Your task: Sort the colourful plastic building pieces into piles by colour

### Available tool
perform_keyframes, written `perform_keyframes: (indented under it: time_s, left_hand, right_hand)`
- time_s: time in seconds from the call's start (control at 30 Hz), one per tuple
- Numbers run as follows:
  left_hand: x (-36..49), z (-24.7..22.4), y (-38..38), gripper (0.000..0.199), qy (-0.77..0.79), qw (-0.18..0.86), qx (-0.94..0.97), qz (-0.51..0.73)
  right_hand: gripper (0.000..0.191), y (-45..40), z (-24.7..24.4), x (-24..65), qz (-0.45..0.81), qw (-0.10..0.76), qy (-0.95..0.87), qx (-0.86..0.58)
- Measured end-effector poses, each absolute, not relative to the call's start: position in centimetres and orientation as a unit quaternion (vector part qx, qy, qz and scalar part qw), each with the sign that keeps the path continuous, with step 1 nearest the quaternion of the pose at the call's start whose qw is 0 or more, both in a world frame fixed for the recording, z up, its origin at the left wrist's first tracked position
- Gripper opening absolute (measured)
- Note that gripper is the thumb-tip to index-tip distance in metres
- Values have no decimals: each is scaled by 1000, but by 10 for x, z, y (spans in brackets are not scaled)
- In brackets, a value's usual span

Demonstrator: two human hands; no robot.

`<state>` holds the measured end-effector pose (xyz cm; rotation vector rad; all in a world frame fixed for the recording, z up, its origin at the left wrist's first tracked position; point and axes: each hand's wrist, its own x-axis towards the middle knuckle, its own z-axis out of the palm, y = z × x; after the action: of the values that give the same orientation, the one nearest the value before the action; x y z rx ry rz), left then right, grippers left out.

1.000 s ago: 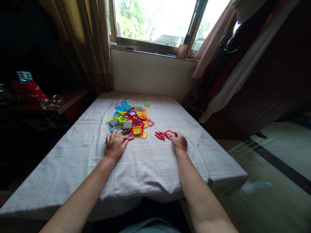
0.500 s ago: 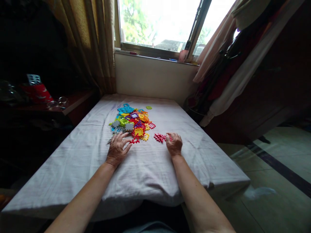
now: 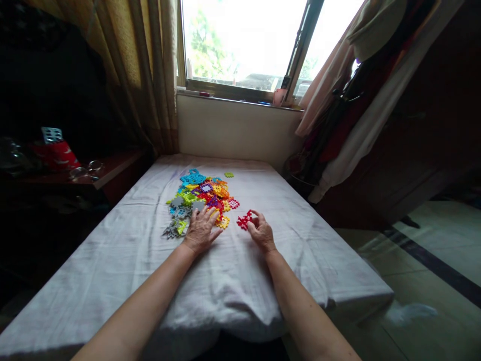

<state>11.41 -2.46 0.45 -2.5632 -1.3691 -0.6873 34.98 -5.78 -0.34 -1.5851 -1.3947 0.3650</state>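
A heap of colourful interlocking plastic pieces [image 3: 193, 179] with notched edges lies on the cloth-covered table. Over the near side of this heap my left hand [image 3: 202, 231] rests palm down, fingers stretched out and thumb apart, covering part of the yellow and red pieces. To the right of the heap, my right hand [image 3: 262, 234] pinches the edge of a red interlocking piece [image 3: 244, 219] between thumb and fingers. It looks like more than one red piece is there, but I cannot tell whether they are joined. Grey pieces [image 3: 176, 220] spread out left of my left hand.
A single green piece [image 3: 229, 175] lies apart near the table's far end. The white tablecloth [image 3: 150, 276] is wrinkled. At left, glasses [image 3: 86, 172] and a red container [image 3: 56, 155] stand on a dark cabinet. Clothes [image 3: 338, 150] hang at right, and a window [image 3: 240, 45] is ahead.
My left hand has moved right across the near side of the heap, uncovering the grey pieces. My right hand has shifted slightly left, its thumb and fingers now showing around the red piece.
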Motion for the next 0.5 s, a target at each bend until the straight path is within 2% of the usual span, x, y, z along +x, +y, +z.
perform_keyframes:
  time_s: [0.13, 0.23, 0.33, 0.5]
  left_hand:
    - [102, 4, -14, 50, -465, 79, -864, -175]
    - [83, 2, -20, 44, -458, 84, -868, -171]
    - [63, -1, -32, 40, -457, 93, -866, -183]
    - [41, -4, -52, 36, -484, 99, -844, -208]
  right_hand:
    - [38, -61, -2, 376, 100, 401, -531, -740]
    - [37, -63, -3, 378, 8, 387, -520, -761]
    - [37, -65, 0, 366, -52, 373, -537, -755]
    - [26, -62, 15, 319, -35, 317, -661, -679]
